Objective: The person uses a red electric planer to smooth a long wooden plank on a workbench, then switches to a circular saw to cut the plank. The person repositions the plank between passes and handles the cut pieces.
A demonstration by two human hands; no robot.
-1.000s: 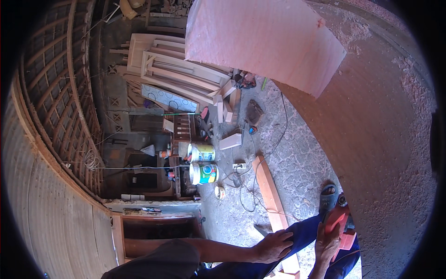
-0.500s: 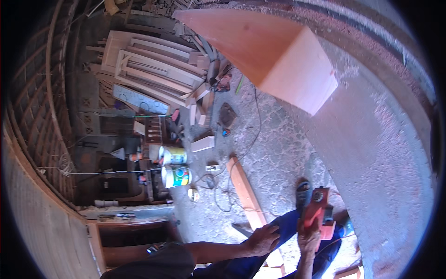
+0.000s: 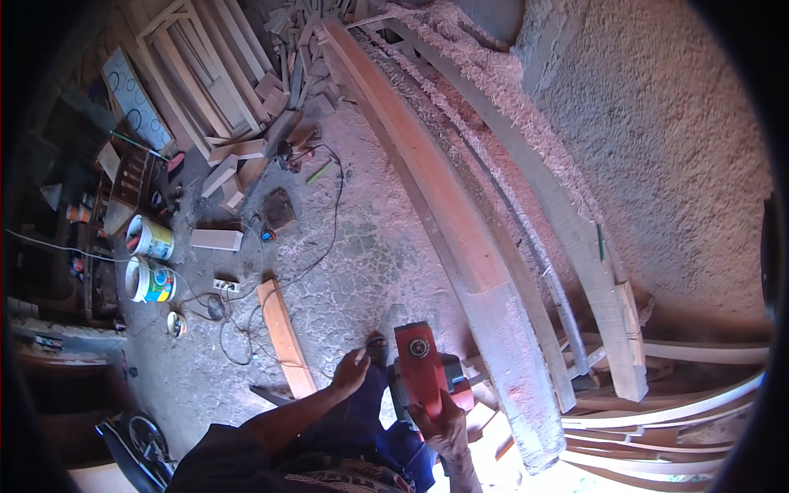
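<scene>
Your right hand (image 3: 446,425) is closed around the handle of a red power tool (image 3: 421,371), a planer by the look of it, and you hold it low in front of you, above your blue trouser leg (image 3: 362,419) and just left of the near end of a long wooden beam (image 3: 460,238). Your left hand (image 3: 351,371) holds nothing: its fingers are loosely spread, and it hangs in the air just left of the tool without touching it. The beam runs from beside the tool up and away across the stone floor (image 3: 362,246), with more long timbers (image 3: 575,238) lying alongside it to the right, some dusted with wood shavings (image 3: 460,49). To the left of your left hand a short plank (image 3: 285,337) lies flat on the floor, well apart from the beam. Black cables (image 3: 320,238) trail over the floor near it, past a white power strip (image 3: 225,286). Farther left stand two paint buckets (image 3: 150,259), one behind the other, with a small wooden block (image 3: 216,239) near them. Wooden frames (image 3: 197,57) and offcuts lie piled at the far side.
</scene>
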